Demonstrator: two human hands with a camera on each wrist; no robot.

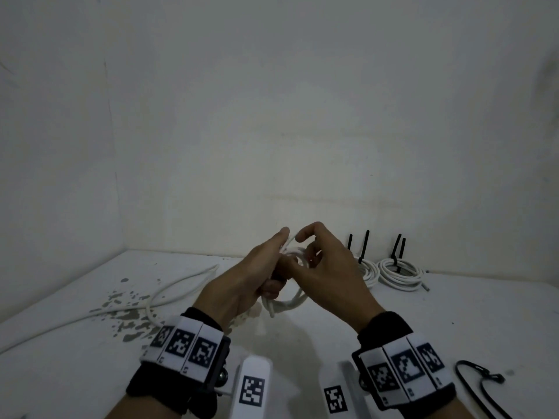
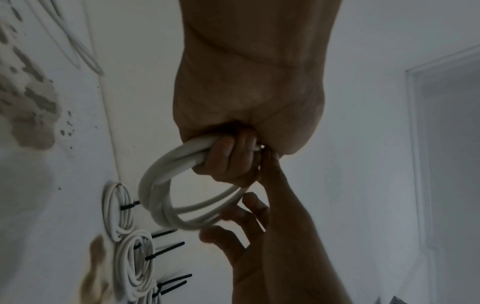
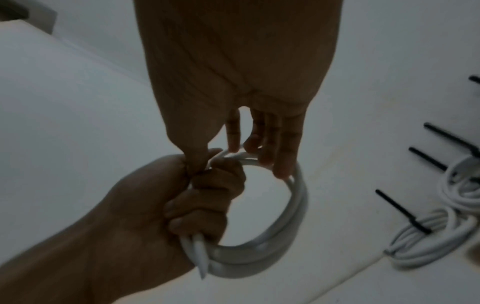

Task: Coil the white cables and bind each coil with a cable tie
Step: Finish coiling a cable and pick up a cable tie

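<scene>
Above the bench, the left hand clenches the white coil in a fist; the right hand pinches a strand at the coil's top, its ring hanging below both grips, equally near each

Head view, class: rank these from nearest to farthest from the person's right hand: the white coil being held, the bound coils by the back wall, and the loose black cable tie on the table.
1. The white coil: touching the right hand, between both hands.
2. The bound coils: behind it, to the right, by the wall.
3. The loose black cable tie: front right, beside the wrist.
</scene>
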